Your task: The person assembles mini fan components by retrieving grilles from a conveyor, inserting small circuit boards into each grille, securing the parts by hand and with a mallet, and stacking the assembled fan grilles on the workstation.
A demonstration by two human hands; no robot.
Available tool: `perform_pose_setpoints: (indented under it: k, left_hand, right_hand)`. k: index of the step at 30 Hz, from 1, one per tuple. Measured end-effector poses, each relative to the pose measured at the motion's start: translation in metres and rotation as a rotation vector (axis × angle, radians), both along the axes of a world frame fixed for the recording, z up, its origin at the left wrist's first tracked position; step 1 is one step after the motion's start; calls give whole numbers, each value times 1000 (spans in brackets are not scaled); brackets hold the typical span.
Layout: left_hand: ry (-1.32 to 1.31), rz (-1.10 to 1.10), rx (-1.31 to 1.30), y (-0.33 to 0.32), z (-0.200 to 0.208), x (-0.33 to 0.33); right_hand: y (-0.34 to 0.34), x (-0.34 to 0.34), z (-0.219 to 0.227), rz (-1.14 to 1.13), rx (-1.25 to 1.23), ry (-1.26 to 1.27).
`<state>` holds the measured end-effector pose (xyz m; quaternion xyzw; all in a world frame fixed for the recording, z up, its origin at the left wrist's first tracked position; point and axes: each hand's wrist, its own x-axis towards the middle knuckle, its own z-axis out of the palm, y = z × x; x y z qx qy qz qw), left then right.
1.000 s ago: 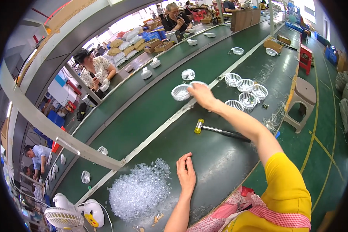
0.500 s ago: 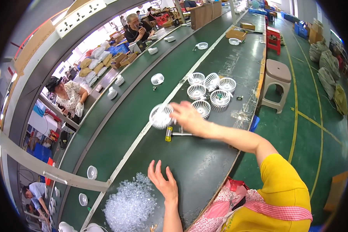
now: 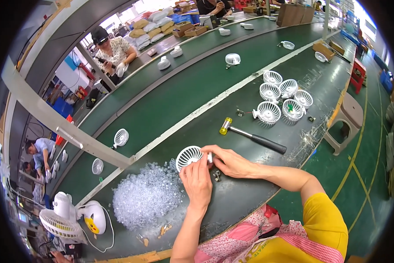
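A white round fan housing (image 3: 189, 155) with radial slats is held above the bench between my two hands. The fingers of my left hand (image 3: 198, 182) are bent over its near side. My right hand (image 3: 232, 163) grips the short white stub at its right side; the fingertips partly hide that stub. Just below the right fingers lies a small dark and metallic part (image 3: 216, 175). To the left of my left hand spreads a heap of small clear plastic pieces (image 3: 146, 195). A hammer (image 3: 254, 136) with a yellow head and black grip rests beyond my right hand.
Several white fan housings (image 3: 268, 112) stand grouped at the right, one with a green part inside. Across a white strip (image 3: 205, 109), more housings sit on the green belt (image 3: 184, 101). A white desk fan (image 3: 61, 221) is at lower left, beside a metal post (image 3: 92, 142). Co-workers sit opposite.
My right hand has brought the fan housing from near the white strip back toward me. My left hand, open before, now closes on it too. The view has shifted.
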<state>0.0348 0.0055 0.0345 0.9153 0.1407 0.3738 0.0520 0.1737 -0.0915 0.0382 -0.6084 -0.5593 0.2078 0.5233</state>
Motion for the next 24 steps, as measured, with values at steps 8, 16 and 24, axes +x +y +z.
perform_pose_setpoints:
  k: [8, 16, 24]
  left_hand:
    - [3, 28, 47, 10, 2, -6]
    - [-12, 51, 134, 11, -7, 1]
    - [-26, 101, 87, 12, -10, 4]
  right_hand:
    - [1, 6, -10, 273, -270, 681]
    - [-6, -9, -2, -73, -144, -136]
    - [-8, -17, 12, 38, -192, 189]
